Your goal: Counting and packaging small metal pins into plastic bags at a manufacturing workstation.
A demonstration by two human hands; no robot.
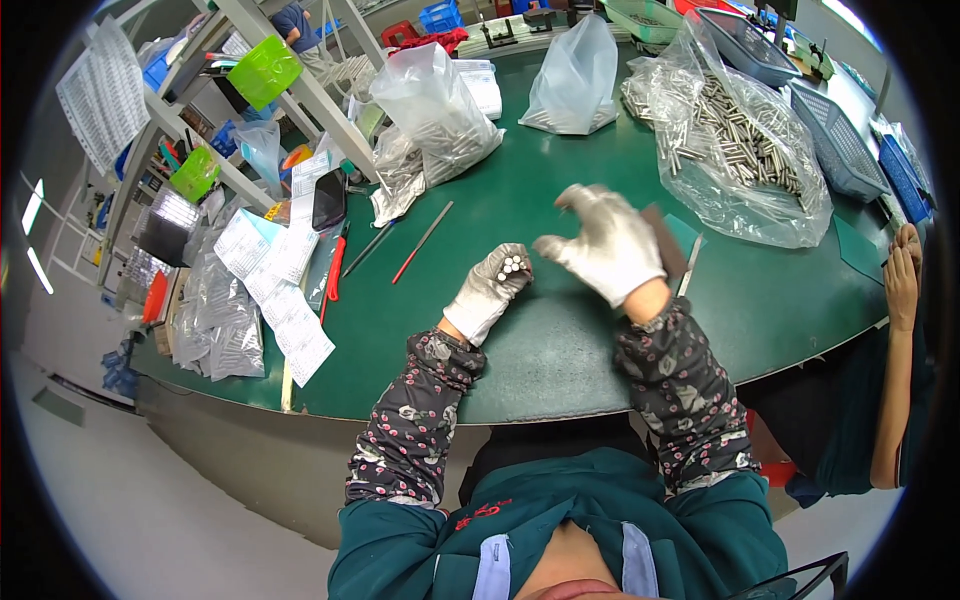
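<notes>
My left hand (488, 290), in a whitish glove, is closed around a bundle of metal pins (512, 265); their round bright ends show at the top of the fist. To its right, my right hand (606, 246), also gloved, is held over the table with thumb and fingers apart. Nothing shows between those fingers, which are slightly smeared by motion. Close behind the right wrist is a dark brown flat piece (664, 240), and beside it a narrow ruler-like strip (691, 266) lies on the green table (540, 375). A red-handled thin file (422, 243) lies left of my left hand.
An opened clear bag of metal pins (745, 150) lies at the far right, beside a grey-blue basket (838, 140). Two more plastic bags (435, 115) (575, 80) stand at the back. Papers (275, 265), a phone (329, 199) and red-handled pliers (335, 270) lie left. Another person's hands (903, 265) are at the right edge.
</notes>
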